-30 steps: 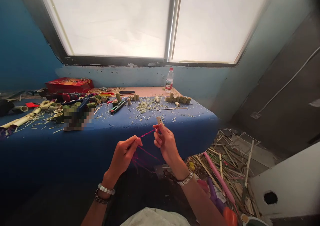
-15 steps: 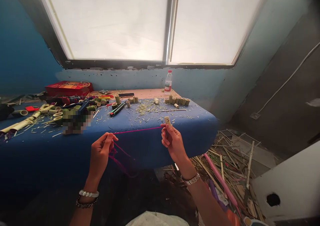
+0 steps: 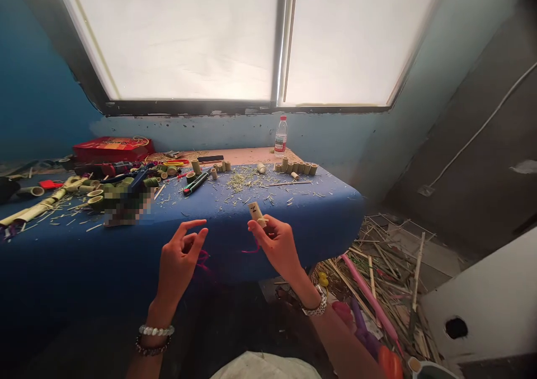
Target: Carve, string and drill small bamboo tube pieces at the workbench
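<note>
My right hand (image 3: 279, 242) is closed round a small pale bamboo piece (image 3: 254, 210) with dark marks drawn on its side, held tilted above the table's front edge. A short end of magenta string (image 3: 250, 250) hangs below those fingers. To the left, my left hand (image 3: 184, 253) has its thumb and index finger apart with nothing between them; its other fingers curl inward. More magenta string (image 3: 203, 260) shows beside that palm, and whether the curled fingers touch it is unclear. Beyond the hands, bamboo shavings (image 3: 240, 182) are scattered on the blue table cover (image 3: 235, 233).
Short bamboo tubes (image 3: 300, 168) stand in a row near a plastic bottle (image 3: 281, 136). A green-black cutting tool (image 3: 196, 183) lies mid-table. Cluttered tools, bamboo lengths (image 3: 42, 207) and a red box (image 3: 112, 148) fill the left. Bamboo strips (image 3: 388, 267) cover the floor at right.
The taut string between my hands has gone slack. My left thumb and index finger have spread apart. My right hand has moved left with the bamboo piece, whose marked side now shows more fully.
</note>
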`<move>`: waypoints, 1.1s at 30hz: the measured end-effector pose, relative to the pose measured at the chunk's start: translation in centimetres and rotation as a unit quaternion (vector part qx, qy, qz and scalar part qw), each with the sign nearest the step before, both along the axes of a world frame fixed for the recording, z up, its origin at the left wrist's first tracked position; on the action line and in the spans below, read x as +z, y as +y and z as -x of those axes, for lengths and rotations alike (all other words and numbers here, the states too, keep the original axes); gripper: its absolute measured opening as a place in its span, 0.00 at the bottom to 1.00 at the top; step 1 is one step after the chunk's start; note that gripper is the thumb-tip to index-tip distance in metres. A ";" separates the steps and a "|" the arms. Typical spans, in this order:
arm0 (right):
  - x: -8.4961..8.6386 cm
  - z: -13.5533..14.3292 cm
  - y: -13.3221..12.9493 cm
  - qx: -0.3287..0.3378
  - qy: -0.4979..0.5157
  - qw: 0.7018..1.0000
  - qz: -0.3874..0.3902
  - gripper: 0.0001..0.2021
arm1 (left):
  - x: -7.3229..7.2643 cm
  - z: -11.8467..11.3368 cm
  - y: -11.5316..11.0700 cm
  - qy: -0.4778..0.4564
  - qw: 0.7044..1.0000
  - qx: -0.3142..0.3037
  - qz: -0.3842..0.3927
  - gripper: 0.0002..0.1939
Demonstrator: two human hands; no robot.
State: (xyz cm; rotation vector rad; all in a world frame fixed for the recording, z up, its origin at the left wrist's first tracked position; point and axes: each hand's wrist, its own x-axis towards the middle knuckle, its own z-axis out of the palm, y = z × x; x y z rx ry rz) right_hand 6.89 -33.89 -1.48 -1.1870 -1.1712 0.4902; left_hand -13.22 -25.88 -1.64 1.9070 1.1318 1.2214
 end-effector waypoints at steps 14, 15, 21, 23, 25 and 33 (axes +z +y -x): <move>-0.6 0.8 -0.9 0.060 -0.026 0.998 -0.012 0.23 | 1.0 -4.1 -0.7 -0.155 0.960 -0.211 0.098 0.23; -0.9 0.7 -0.9 0.056 -0.001 0.998 -0.019 0.23 | 0.9 -4.2 -0.6 -0.164 0.960 -0.207 0.097 0.23; -2.0 0.2 -0.7 -0.022 0.095 0.994 -0.048 0.17 | 0.2 -4.2 -0.1 -0.177 0.952 -0.224 0.106 0.21; -1.8 0.3 -0.7 0.005 0.098 0.994 -0.040 0.19 | -0.1 -4.3 -0.1 -0.182 0.945 -0.247 0.110 0.19; -1.3 0.7 -0.6 0.031 0.086 0.996 -0.023 0.19 | -0.2 -4.5 -0.2 -0.191 0.938 -0.265 0.118 0.18; 0.2 2.4 -0.3 -0.015 0.140 0.988 -0.066 0.18 | -0.6 -4.6 -0.8 -0.240 0.914 -0.256 0.203 0.21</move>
